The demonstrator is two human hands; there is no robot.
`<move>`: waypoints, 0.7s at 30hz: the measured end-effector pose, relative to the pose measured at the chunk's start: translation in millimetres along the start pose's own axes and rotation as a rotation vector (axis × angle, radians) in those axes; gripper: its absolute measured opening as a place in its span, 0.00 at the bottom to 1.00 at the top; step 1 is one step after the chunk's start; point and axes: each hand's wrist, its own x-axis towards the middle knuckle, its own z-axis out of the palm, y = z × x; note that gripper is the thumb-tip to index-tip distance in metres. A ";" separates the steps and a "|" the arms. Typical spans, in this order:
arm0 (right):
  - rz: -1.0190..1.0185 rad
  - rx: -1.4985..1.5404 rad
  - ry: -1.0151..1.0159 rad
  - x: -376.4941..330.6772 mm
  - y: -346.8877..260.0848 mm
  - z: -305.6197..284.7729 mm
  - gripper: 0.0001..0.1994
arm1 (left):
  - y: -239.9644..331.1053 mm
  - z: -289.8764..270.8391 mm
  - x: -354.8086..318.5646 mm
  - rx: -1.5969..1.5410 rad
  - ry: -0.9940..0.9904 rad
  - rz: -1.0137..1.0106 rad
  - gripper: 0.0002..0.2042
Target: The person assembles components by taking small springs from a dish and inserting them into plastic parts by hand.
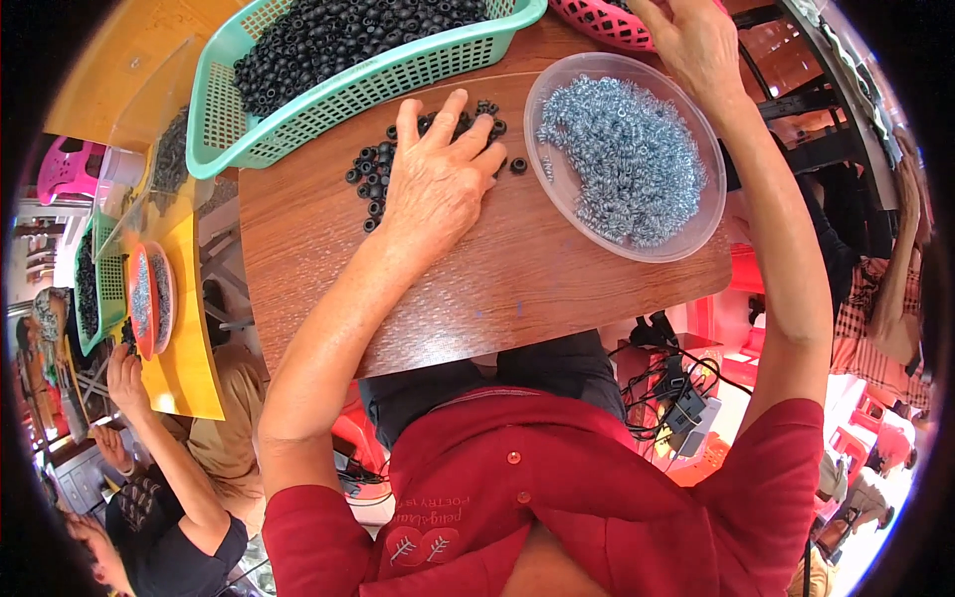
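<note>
My left hand (443, 174) lies palm down on the brown table, fingers spread over a loose group of small black round plastic pieces (374, 171), some with a hole in the middle. A single black piece (518, 165) sits just right of its fingertips. My right hand (701, 50) reaches to the far right, over the rim of a pink basket (607, 25). Its fingers are largely cut off by the upper edge, so what they hold cannot be seen. Between the hands stands a clear round bowl (557, 214) of small silvery coil springs (637, 164).
A green basket (373, 88) heaped with black pieces stands at the table's far left. Further left, a co-worker's hand (127, 383) is at a yellow table (184, 368) with an orange bowl (139, 303) and another green basket (99, 289). Cables (662, 398) hang right of my lap.
</note>
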 end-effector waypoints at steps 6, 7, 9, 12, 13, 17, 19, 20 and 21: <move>0.030 0.075 -0.034 -19.5 -21.7 -24.5 0.10 | 9.5 -11.1 -0.8 -0.175 0.141 0.047 0.16; -0.005 0.082 -0.026 -21.8 -22.4 -24.1 0.09 | 13.7 -12.3 1.2 -0.203 0.126 0.098 0.16; -0.039 0.127 -0.045 -24.1 -28.4 -26.8 0.09 | 17.0 -6.0 -2.0 -0.207 0.153 0.109 0.14; -0.086 0.135 -0.080 -30.9 -34.0 -29.4 0.09 | 17.9 -6.9 -7.2 -0.079 -0.068 0.118 0.15; -0.107 0.104 -0.090 -32.9 -36.0 -30.4 0.08 | 17.4 -8.1 -10.0 -0.079 -0.068 0.122 0.15; -0.199 0.183 0.013 -41.3 -47.5 -31.0 0.08 | 19.3 -10.3 -24.4 -0.093 -0.002 0.191 0.13; -0.186 0.208 -0.002 -48.1 -53.4 -31.4 0.08 | 20.8 -5.9 -28.8 -0.097 0.041 0.215 0.13; -0.182 0.221 -0.009 -51.5 -55.9 -31.3 0.08 | 21.7 -2.4 -30.3 -0.095 0.074 0.249 0.13; -0.177 0.234 -0.016 -54.9 -58.7 -31.6 0.08 | 22.5 -0.4 -30.9 -0.092 0.107 0.283 0.13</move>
